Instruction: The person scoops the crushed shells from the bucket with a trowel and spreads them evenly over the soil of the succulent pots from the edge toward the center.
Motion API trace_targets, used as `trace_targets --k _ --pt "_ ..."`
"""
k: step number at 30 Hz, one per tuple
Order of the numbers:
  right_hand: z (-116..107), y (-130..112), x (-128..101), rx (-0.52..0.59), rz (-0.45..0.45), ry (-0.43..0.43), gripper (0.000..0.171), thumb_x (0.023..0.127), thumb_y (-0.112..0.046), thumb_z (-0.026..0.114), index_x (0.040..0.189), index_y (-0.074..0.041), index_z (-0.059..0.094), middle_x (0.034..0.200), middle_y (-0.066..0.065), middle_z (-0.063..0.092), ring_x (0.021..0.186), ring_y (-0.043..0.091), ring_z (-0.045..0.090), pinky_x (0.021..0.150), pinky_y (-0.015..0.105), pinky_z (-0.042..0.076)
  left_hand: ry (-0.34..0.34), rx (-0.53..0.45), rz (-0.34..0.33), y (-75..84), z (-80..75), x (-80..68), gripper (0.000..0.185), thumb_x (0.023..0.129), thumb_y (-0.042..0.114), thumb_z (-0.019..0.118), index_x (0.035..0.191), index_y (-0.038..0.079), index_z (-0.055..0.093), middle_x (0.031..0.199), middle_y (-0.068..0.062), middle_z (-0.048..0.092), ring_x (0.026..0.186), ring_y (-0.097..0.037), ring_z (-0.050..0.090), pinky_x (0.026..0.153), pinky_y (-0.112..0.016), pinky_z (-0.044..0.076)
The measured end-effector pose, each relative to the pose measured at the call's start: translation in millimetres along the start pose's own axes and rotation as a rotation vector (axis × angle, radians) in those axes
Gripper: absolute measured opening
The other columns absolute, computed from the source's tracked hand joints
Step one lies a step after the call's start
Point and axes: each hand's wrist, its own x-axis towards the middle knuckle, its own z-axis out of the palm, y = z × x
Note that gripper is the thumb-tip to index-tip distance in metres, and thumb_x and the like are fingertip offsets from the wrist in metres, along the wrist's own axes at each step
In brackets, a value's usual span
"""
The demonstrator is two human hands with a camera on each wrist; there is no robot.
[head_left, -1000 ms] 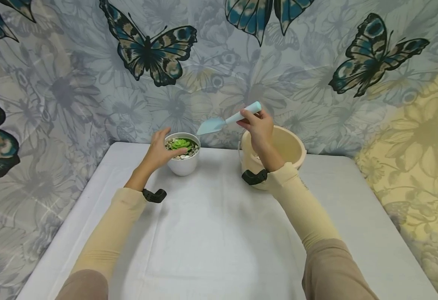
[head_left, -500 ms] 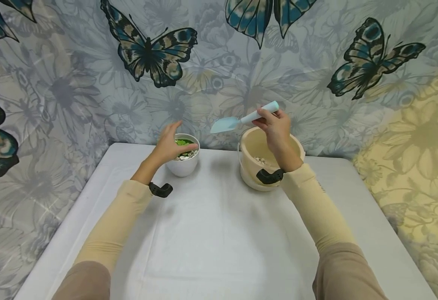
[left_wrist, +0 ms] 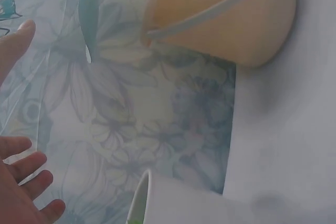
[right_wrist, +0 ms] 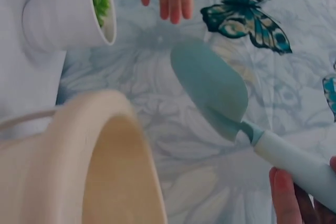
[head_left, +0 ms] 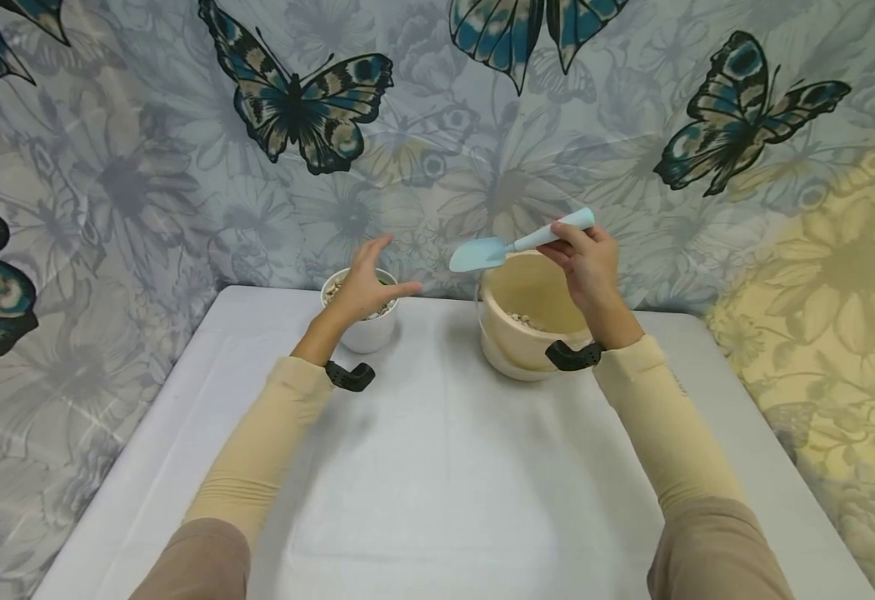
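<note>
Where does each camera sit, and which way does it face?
Head: on the head, facing forward and down over the table; left hand, right hand and sleeves show.
Left wrist: on that wrist, facing bucket and pot; left hand, sliver of right.
Right wrist: on that wrist, facing trowel and bucket; both hands, partly.
Wrist views share trowel, bucket, pot.

We are watching a pale blue trowel [head_left: 531,240] slanting handle-up in the right hand [head_left: 591,267], near a cream bucket [head_left: 508,348] holding pebbles [head_left: 522,320]; the left hand [head_left: 362,293] is hovering near an upright white pot [head_left: 372,337] with a green succulent [right_wrist: 100,4].
</note>
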Motion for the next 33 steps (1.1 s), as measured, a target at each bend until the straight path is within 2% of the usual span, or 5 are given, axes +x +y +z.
trace_targets --k 5,11,18,25,33 --pt "-14 -11 0 0.047 -0.007 -0.039 0.006 0.088 0.004 0.067 0.093 0.004 0.063 0.080 0.012 0.073 0.071 0.022 0.073 0.072 0.032 0.061 0.010 -0.069 0.028 6.4 10.3 4.3 0.101 0.079 0.052 0.075 0.156 0.017 0.021 0.162 -0.010 0.015 0.150 -0.032 0.016 0.117 -0.059 0.026" --pt "-26 -21 2 0.071 -0.026 -0.038 0.004 0.088 0.007 0.064 0.091 0.004 0.066 0.079 0.015 0.074 0.071 0.023 0.074 0.069 0.033 0.061 -0.009 -0.089 0.038 9.1 24.9 8.3 0.099 0.081 0.052 0.074 0.157 0.016 0.020 0.162 -0.011 0.015 0.151 -0.032 0.015 0.118 -0.057 0.024" --pt "-37 -29 3 0.040 -0.057 -0.066 0.005 0.088 0.007 0.064 0.092 0.007 0.067 0.078 0.015 0.072 0.070 0.024 0.074 0.068 0.033 0.061 -0.046 -0.083 -0.004 5.3 43.5 9.9 0.097 0.081 0.048 0.075 0.156 0.019 0.021 0.163 -0.008 0.017 0.152 -0.031 0.012 0.119 -0.057 0.023" --pt "-49 -32 5 -0.001 -0.073 -0.083 0.007 0.090 0.009 0.061 0.092 0.007 0.067 0.089 0.012 0.069 0.075 0.024 0.074 0.072 0.034 0.061 -0.048 -0.104 0.024 3.4 56.4 12.4 0.096 0.081 0.047 0.075 0.156 0.019 0.023 0.161 -0.007 0.022 0.151 -0.029 0.018 0.119 -0.057 0.024" --pt "-61 -33 4 -0.076 -0.094 -0.101 0.010 0.088 0.012 0.060 0.090 0.007 0.069 0.081 0.012 0.069 0.076 0.023 0.075 0.071 0.032 0.061 -0.062 -0.079 0.032 6.1 74.9 12.3 0.095 0.081 0.045 0.077 0.155 0.018 0.025 0.160 -0.008 0.026 0.149 -0.029 0.023 0.118 -0.055 0.026"
